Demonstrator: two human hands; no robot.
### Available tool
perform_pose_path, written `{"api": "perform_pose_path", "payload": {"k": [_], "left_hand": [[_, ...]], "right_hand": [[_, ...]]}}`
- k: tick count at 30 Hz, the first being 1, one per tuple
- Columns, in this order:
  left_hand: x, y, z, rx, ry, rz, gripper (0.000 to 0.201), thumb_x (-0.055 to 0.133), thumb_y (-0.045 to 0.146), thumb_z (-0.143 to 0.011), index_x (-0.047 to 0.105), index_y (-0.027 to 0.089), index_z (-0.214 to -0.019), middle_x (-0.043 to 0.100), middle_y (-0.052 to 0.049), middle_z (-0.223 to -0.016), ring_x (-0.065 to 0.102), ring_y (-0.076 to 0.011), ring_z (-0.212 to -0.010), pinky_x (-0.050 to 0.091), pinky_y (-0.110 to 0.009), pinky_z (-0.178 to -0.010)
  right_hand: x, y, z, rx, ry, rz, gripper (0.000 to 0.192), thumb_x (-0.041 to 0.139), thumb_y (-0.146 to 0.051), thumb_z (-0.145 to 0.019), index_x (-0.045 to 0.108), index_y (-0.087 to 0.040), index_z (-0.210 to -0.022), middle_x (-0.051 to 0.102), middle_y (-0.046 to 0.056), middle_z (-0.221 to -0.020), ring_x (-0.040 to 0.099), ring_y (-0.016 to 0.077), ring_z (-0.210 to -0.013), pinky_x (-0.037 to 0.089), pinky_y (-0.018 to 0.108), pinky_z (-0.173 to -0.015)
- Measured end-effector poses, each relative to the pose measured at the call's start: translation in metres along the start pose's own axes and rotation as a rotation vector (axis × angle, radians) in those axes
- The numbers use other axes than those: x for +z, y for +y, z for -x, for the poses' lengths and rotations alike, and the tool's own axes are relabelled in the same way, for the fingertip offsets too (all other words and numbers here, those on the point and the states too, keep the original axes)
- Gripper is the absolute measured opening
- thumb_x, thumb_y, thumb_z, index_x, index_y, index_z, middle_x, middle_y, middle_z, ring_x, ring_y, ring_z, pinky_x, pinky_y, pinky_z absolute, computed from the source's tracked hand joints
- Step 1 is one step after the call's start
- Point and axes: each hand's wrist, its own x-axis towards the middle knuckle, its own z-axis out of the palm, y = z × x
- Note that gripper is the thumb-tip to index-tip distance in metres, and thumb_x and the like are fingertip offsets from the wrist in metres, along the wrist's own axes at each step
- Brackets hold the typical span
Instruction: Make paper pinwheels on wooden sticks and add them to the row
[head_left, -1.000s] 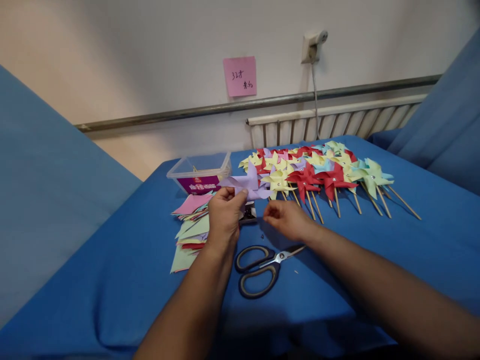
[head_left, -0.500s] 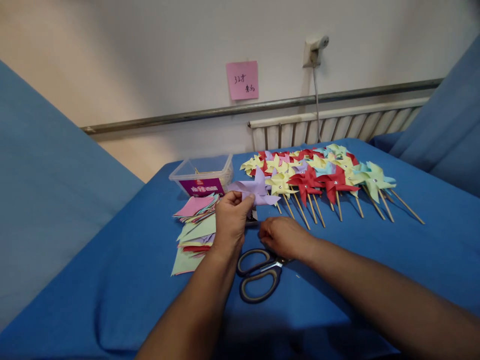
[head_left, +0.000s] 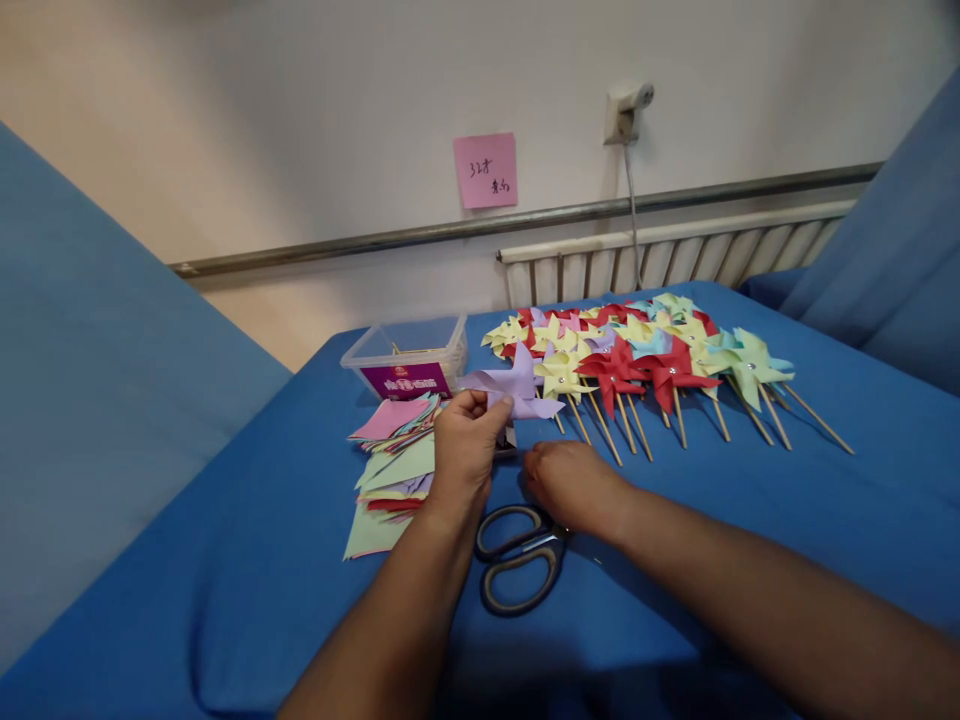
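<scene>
My left hand (head_left: 471, 432) pinches a lilac paper pinwheel (head_left: 517, 385) between thumb and fingers, its folded blades spreading out to the right. My right hand (head_left: 574, 482) is low over the blue cloth, just right of a small dark box (head_left: 505, 440) that my left hand partly covers. Its fingers curl inward and their tips are hidden, so I cannot see what they hold, if anything. Scissors with dark handles (head_left: 521, 565) lie below, their blades running under my right hand and wrist.
Finished pinwheels on sticks (head_left: 615, 375) lie in rows at the back right. A clear plastic box (head_left: 409, 350) with thin sticks inside stands at the back left. Stacks of coloured paper (head_left: 390, 470) lie in front of it. Behind are a wall rail (head_left: 405, 235) and a radiator (head_left: 675, 240).
The view has tilted slightly, so everything sits a little lower. Both hands stay almost where they were, with the lilac pinwheel still in my left hand.
</scene>
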Motion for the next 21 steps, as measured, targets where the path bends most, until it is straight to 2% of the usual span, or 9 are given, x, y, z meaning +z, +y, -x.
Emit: {"api": "perform_pose_path", "payload": {"k": [6,12,16,21], "left_hand": [[0.003,0.003,0.002,0.023,-0.007,0.011,0.025,0.080,0.025,-0.054,0.062,0.015,-0.067,0.059,0.004,-0.056,0.049,-0.0084,-0.049,0.038,-0.021,-0.050],[0.004,0.003,0.003,0.029,-0.013,0.028,0.024,0.080,0.024,-0.053,0.063,0.015,-0.068,0.063,0.003,-0.060,0.053,-0.0095,-0.052,0.041,-0.022,-0.053],[0.004,0.003,0.003,0.023,-0.023,0.032,0.024,0.080,0.024,-0.055,0.064,0.014,-0.069,0.065,0.002,-0.061,0.055,-0.0103,-0.054,0.043,-0.022,-0.055],[0.004,0.002,0.002,0.037,-0.023,0.032,0.024,0.080,0.024,-0.055,0.062,0.015,-0.067,0.060,0.004,-0.058,0.052,-0.0091,-0.052,0.040,-0.022,-0.053]], "right_hand": [[0.003,-0.003,0.001,-0.031,0.050,-0.001,0.027,0.045,-0.027,-0.094,0.068,-0.016,-0.099,0.070,0.012,-0.094,0.067,0.0246,-0.085,0.047,0.032,-0.074],[0.002,0.006,-0.002,-0.074,0.019,0.015,0.026,0.044,-0.018,-0.091,0.067,-0.017,-0.102,0.069,0.012,-0.097,0.066,0.0254,-0.086,0.046,0.033,-0.073],[0.000,0.013,-0.003,-0.018,-0.003,-0.017,0.025,0.046,-0.016,-0.089,0.066,-0.016,-0.104,0.069,0.013,-0.098,0.066,0.0251,-0.088,0.044,0.032,-0.073],[-0.002,0.007,-0.002,0.011,0.030,-0.122,0.024,0.044,-0.027,-0.094,0.066,-0.018,-0.100,0.069,0.009,-0.099,0.066,0.0231,-0.089,0.043,0.030,-0.072]]}}
